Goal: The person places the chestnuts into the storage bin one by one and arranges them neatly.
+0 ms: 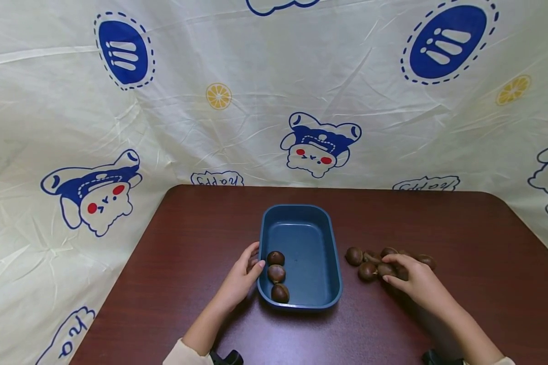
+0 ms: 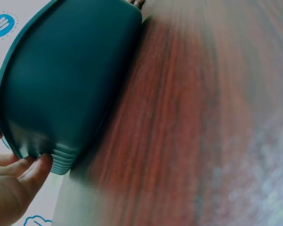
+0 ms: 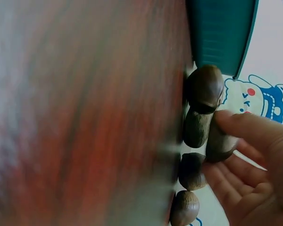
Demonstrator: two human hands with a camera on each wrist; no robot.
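Note:
A blue rectangular tray (image 1: pixel 308 263) stands on the table, with three brown chestnuts (image 1: pixel 276 274) in a row along its left inner side. My left hand (image 1: pixel 239 276) grips the tray's left edge, thumb at the rim; the left wrist view shows its fingers (image 2: pixel 37 174) against the ribbed outer wall. To the tray's right, my right hand (image 1: pixel 417 281) is over a loose group of chestnuts (image 1: pixel 367 271). Between thumb and fingers it pinches one chestnut (image 3: pixel 220 143), close beside others in the right wrist view. The hand partly hides the group in the head view.
The dark red-brown wooden table (image 1: pixel 201 228) has rounded far corners. Behind it hangs a pale cloth (image 1: pixel 246 137) printed with blue cartoon dogs and orange slices. A dark strap part (image 1: pixel 228 357) shows at the left wrist.

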